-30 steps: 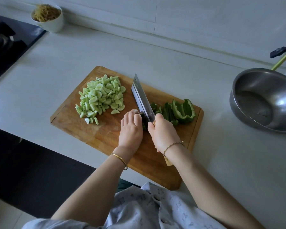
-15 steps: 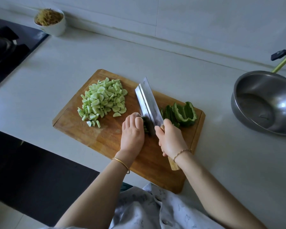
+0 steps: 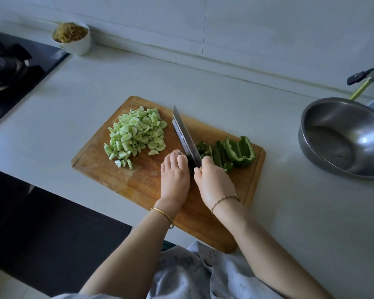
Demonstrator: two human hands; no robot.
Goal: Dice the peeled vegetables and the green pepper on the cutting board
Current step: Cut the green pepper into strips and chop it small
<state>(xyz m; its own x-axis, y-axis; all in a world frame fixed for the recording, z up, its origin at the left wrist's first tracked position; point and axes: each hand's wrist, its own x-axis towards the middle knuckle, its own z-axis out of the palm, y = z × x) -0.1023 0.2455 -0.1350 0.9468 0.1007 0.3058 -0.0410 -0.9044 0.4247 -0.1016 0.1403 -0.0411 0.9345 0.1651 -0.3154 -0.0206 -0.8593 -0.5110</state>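
Note:
A wooden cutting board [image 3: 138, 182] lies on the counter. A heap of pale green diced vegetable [image 3: 136, 135] covers its far left part. On the right sit a large green pepper piece [image 3: 240, 151] and pepper strips [image 3: 219, 156]. My right hand [image 3: 214, 182] grips the handle of a cleaver [image 3: 185, 137], whose blade stands edge-down on the board. My left hand [image 3: 175, 175], fingers curled, holds dark pepper strips [image 3: 191, 162] against the blade's left side; they are mostly hidden.
A steel bowl [image 3: 341, 139] stands on the counter to the right, a green-handled utensil [image 3: 363, 85] behind it. A white bowl of shredded food [image 3: 73, 39] sits by the back wall. A black stove [image 3: 13, 67] is at the left. The counter's front edge runs just below the board.
The view has shifted a little. The cleaver went from slightly tilted back to edge-down on the board beside my left hand's fingers. Both hands stay at the same spot.

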